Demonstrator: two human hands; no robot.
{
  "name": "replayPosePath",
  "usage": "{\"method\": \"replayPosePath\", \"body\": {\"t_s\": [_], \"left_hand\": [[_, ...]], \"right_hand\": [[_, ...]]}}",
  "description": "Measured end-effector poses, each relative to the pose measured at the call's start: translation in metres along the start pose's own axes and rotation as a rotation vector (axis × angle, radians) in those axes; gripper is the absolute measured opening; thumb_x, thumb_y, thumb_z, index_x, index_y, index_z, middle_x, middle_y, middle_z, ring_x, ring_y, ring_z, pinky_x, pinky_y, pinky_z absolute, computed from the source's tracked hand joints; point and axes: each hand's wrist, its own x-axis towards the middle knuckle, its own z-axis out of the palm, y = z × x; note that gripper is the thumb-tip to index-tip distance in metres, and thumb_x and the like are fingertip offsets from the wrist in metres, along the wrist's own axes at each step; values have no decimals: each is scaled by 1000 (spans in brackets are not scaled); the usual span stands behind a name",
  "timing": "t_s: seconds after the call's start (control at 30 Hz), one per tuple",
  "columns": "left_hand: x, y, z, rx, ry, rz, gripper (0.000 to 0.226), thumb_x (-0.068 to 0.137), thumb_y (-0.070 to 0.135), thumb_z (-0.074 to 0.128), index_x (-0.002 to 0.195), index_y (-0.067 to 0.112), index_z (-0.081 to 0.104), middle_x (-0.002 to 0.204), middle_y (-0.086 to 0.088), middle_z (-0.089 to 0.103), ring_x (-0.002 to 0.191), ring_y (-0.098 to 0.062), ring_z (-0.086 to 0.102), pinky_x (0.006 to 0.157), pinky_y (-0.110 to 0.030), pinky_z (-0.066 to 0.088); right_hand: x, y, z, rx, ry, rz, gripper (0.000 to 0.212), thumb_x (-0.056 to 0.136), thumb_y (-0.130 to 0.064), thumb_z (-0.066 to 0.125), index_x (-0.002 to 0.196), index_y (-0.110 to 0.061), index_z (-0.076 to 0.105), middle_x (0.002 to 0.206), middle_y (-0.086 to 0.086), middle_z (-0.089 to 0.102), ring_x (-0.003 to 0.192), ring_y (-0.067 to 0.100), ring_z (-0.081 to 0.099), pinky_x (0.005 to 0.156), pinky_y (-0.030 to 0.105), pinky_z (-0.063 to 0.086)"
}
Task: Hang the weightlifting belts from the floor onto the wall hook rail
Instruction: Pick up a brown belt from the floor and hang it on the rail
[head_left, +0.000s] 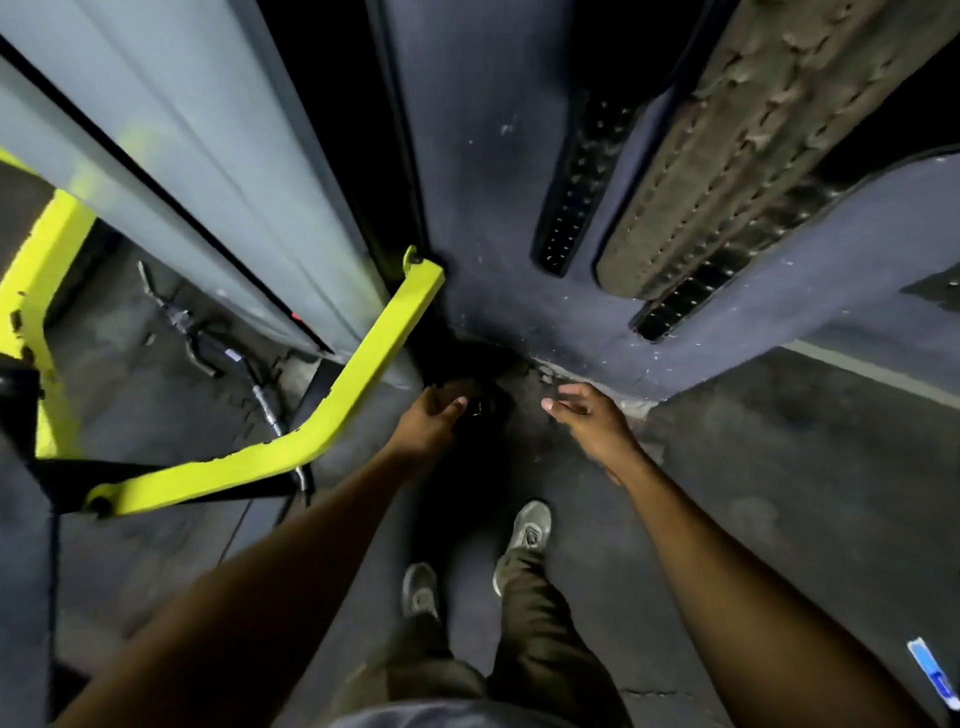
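Grey-blue painted wall (493, 156) fills the upper middle of the frame, scuffed and matt. Hung flat against it at upper right are three belts: a wide tan leather belt (753, 145), cracked and peeling, stitched along its edge, flanked by two narrow black belts (576, 187) with rows of punched holes. A yellow steel frame (332, 415) bends across lower left.

At centre, in the dark floor corner, lies a black belt (480, 405), its outline hard to read. The left hand (431, 421) curls around its end; the right hand (587, 415) hovers beside it, fingers spread, holding nothing. Such a belt is probably stiff, fairly heavy and springy, best gripped near the buckle end.
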Motion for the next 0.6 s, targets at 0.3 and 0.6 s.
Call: {"method": "replayPosePath", "body": {"t_s": [0.3, 0.6], "left_hand": [[100, -53, 36, 85, 27, -233, 31, 95, 43, 65, 115, 19, 64, 110, -6, 73, 104, -21, 68, 77, -30, 46], [287, -229, 109, 330, -149, -222, 33, 99, 29, 66, 129, 15, 62, 123, -8, 71, 114, -22, 66, 90, -29, 48]], "right_hand": [[134, 64, 32, -64, -183, 155, 53, 91, -42, 75, 133, -13, 62, 127, 10, 70, 119, 27, 68, 106, 41, 53], [324, 240, 153, -45, -216, 282, 47, 96, -19, 73, 136, 0, 56, 117, 16, 65, 102, 22, 62, 64, 10, 44]]}}
